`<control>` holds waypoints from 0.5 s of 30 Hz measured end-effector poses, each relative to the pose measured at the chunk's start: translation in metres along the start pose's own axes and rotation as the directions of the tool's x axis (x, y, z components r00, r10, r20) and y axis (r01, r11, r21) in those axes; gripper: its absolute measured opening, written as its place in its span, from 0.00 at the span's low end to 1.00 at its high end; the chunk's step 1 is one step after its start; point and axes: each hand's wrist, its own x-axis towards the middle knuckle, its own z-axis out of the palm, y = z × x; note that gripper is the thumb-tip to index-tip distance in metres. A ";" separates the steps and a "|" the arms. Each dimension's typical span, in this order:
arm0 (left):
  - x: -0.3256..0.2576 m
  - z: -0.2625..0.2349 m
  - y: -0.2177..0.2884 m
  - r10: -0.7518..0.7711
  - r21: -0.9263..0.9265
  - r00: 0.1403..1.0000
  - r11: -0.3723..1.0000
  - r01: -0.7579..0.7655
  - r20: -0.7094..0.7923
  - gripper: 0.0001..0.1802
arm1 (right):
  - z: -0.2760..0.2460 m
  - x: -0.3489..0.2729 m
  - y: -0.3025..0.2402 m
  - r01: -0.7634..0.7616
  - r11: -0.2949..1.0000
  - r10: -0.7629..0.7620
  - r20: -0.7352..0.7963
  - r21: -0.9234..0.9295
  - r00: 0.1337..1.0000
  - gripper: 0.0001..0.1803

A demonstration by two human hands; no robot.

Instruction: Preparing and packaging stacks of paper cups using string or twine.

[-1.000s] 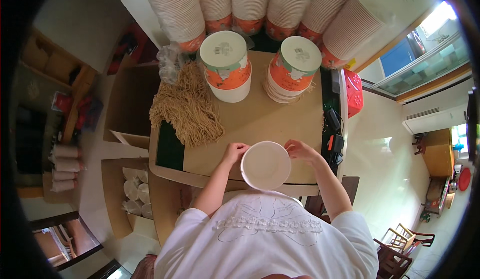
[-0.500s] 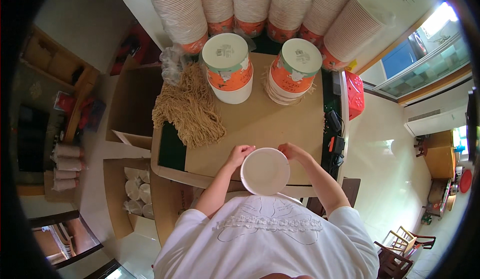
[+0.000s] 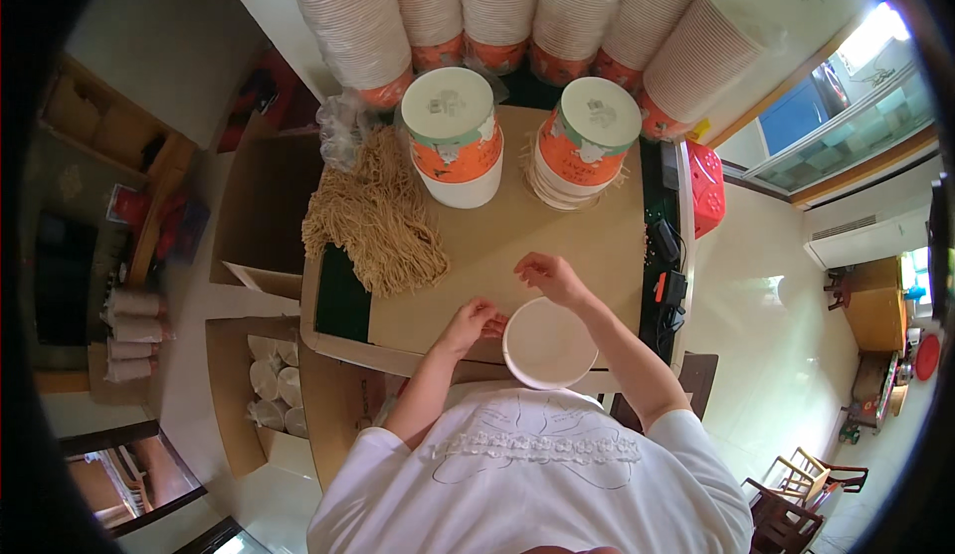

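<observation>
A white paper tub [image 3: 550, 343], its round mouth facing up, is close against my shirt at the near table edge. My left hand [image 3: 472, 326] is beside its left rim, fingers loosely apart; whether they touch the rim is hard to tell. Above the tub's far rim, my right hand [image 3: 551, 277] is raised over the cardboard with bent fingers pinched together. Anything thin in that pinch is too small to make out. A heap of tan cords [image 3: 383, 221] lies on the table to the left, beyond my left hand.
Two upturned orange-and-white tubs, a left stack [image 3: 453, 141] and a right stack [image 3: 587, 146], stand on the cardboard sheet [image 3: 497, 241]. Tall wrapped tub stacks [image 3: 500, 2] line the back. Black adapters [image 3: 667, 246] lie along the right edge. An open carton [image 3: 234, 375] holds white tubs at left.
The tub has shifted right and slightly down. My right hand has left its right rim, moving up and left over the table; my left hand has loosened and dropped slightly.
</observation>
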 end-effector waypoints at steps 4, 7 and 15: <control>0.001 -0.019 -0.002 0.046 -0.269 0.999 0.962 -0.042 0.008 0.10 | 0.013 0.006 0.002 0.005 0.993 -0.008 -0.021 -0.122 1.000 0.07; -0.002 -0.014 0.001 0.098 -0.177 0.995 0.979 -0.102 -0.031 0.11 | 0.011 0.005 -0.009 -0.028 0.999 0.025 -0.095 -0.032 0.995 0.08; 0.008 0.001 -0.003 0.257 0.187 0.966 0.949 -0.254 0.007 0.07 | 0.010 0.000 -0.007 -0.110 0.972 0.124 -0.055 0.207 0.991 0.08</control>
